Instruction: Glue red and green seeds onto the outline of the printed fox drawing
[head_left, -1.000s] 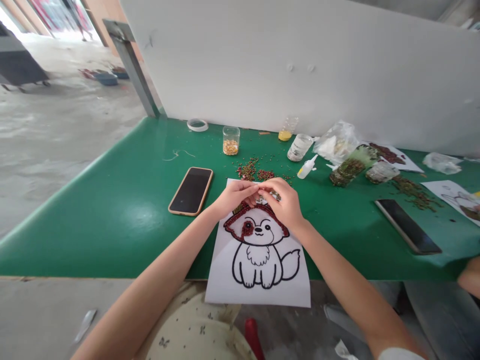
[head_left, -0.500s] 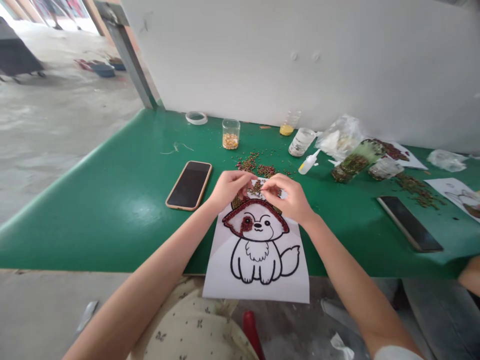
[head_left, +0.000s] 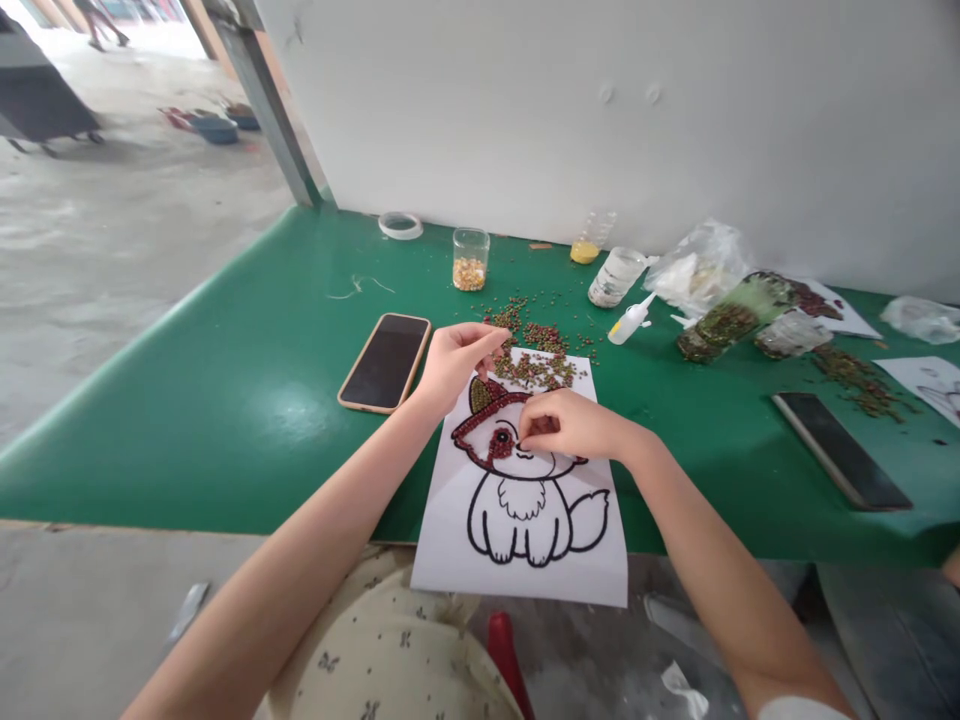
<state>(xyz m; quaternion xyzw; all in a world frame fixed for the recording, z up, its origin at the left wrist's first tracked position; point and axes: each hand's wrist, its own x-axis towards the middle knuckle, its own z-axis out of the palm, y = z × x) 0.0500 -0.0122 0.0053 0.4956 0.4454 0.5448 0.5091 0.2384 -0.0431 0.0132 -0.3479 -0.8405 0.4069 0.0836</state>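
A white sheet (head_left: 442,550) with a black-outlined cartoon animal lies at the table's front edge. Reddish beans fill the band around its head and the patch about one eye; green ones fill part of an ear. My right hand (head_left: 559,422) is closed in a pinch over the animal's face, and whatever its fingertips hold is too small to make out. Above the ear, my left hand (head_left: 465,360) has thumb and forefinger pressed together, their contents hidden. Loose green and red beans (head_left: 536,370) are scattered over the sheet's top and the table behind it.
Left of the sheet lies a phone (head_left: 386,362). Behind are a jar of corn kernels (head_left: 470,262), a white glue bottle (head_left: 631,320), a clear cup (head_left: 616,277) and a tipped bottle of green beans (head_left: 724,325). Another phone (head_left: 840,450) lies to the right.
My right hand has moved down from the loose beans at the sheet's top to the animal's face. My left hand stays near the ear. The view has shifted slightly.
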